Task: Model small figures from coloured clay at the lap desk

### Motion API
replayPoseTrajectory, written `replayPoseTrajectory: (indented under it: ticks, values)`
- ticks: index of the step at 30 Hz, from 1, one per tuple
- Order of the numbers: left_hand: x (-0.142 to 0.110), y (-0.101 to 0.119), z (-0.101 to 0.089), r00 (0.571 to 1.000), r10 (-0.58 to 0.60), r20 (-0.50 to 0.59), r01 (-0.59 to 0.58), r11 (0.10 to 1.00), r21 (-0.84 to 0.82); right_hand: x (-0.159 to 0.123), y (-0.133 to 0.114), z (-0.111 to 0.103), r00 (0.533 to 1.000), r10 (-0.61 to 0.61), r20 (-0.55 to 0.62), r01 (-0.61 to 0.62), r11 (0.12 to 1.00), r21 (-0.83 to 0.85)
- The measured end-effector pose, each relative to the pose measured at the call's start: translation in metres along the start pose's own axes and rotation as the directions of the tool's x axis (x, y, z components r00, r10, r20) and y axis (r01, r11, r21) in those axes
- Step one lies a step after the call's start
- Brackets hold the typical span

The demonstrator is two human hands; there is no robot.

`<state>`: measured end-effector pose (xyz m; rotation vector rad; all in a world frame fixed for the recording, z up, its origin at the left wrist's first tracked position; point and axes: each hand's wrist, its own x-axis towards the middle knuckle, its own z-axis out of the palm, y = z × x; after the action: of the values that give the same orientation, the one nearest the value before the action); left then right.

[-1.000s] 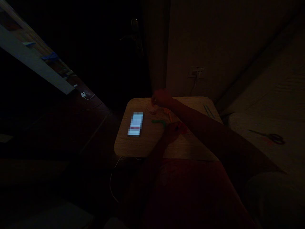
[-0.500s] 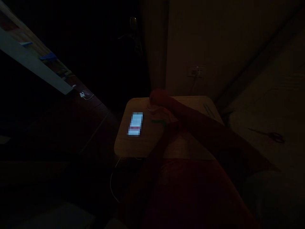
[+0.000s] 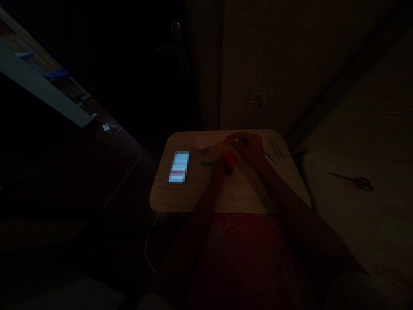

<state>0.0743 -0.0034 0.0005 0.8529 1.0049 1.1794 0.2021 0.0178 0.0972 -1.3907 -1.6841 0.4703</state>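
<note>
Over the table (image 3: 238, 196), a red lump (image 3: 231, 161) sat between the curled left hand (image 3: 218, 168) and right hand (image 3: 247, 150), any grip too dim to tell.

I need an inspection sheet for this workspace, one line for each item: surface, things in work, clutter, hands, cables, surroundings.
Surface: wood-look table, rounded corners, dim light.
Things in work: red piece, orange piece, green strip.
Clutter: lit phone, small pale cup, green sticks.
Hands: left hand at the red piece, right hand just above it; grip too dark to tell.
Cables: white cable below the table.
Surroundings: scissors on pale bedding, wall socket, door handle.
</note>
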Motion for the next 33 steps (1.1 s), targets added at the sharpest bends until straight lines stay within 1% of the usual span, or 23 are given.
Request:
replayPoseTrajectory:
  ticks: [2, 4, 6, 9, 12, 16, 18, 20, 22, 25, 29, 31, 33]
  values:
    - [0.002, -0.001, -0.001, 1.0, -0.013, -0.008, 0.013, 1.0, -0.019, -0.029, 0.013, -0.004, 0.999, 0.036, -0.032, -0.034, 0.998, 0.046]
    - [0.005, -0.005, -0.003, 1.0, 0.008, 0.008, -0.009, 1.0, 0.013, -0.051, 0.024, -0.002, 0.999, 0.041, -0.004, -0.041, 0.999, 0.035]
    - [0.007, -0.008, -0.006, 0.999, 0.027, 0.032, -0.028, 0.999, 0.029, -0.064, 0.034, 0.003, 0.999, 0.027, 0.028, -0.028, 0.999, 0.019]
    - [0.006, -0.009, -0.008, 0.996, 0.062, 0.067, -0.066, 0.996, 0.058, -0.07, 0.04, 0.008, 1.0, -0.005, 0.003, 0.005, 0.999, -0.037]
    - [0.001, -0.001, -0.008, 0.985, 0.142, 0.098, -0.151, 0.985, 0.088, -0.071, 0.038, 0.008, 0.999, -0.033, 0.016, 0.034, 0.997, -0.072]
    - [-0.008, 0.01, -0.006, 0.979, 0.16, 0.124, -0.184, 0.958, 0.219, -0.074, 0.038, 0.007, 0.998, -0.055, 0.021, 0.056, 0.997, -0.061]
    - [-0.01, 0.012, -0.006, 0.981, 0.16, 0.109, -0.184, 0.948, 0.258, -0.077, 0.042, 0.009, 0.998, -0.067, 0.005, 0.067, 0.998, -0.008]
    - [-0.009, 0.012, -0.007, 0.98, 0.162, 0.114, -0.189, 0.938, 0.291, -0.08, 0.047, 0.012, 0.999, -0.04, -0.027, 0.043, 0.994, 0.103]
    - [-0.008, 0.011, -0.008, 0.977, 0.17, 0.132, -0.205, 0.918, 0.34, -0.083, 0.052, 0.017, 0.998, 0.037, -0.04, -0.026, 0.967, 0.253]
    - [-0.007, 0.012, -0.01, 0.968, 0.189, 0.167, -0.242, 0.881, 0.406, -0.085, 0.06, 0.025, 0.991, 0.132, 0.013, -0.126, 0.905, 0.407]
    - [-0.009, 0.013, -0.013, 0.953, 0.202, 0.224, -0.283, 0.857, 0.43, -0.083, 0.069, 0.029, 0.984, 0.163, 0.066, -0.174, 0.854, 0.49]
    - [-0.009, 0.012, -0.013, 0.959, 0.188, 0.211, -0.264, 0.864, 0.429, -0.082, 0.071, 0.028, 0.982, 0.164, 0.092, -0.188, 0.838, 0.512]
    - [-0.009, 0.01, -0.013, 0.971, 0.162, 0.175, -0.22, 0.89, 0.398, -0.081, 0.072, 0.026, 0.98, 0.16, 0.12, -0.2, 0.825, 0.529]
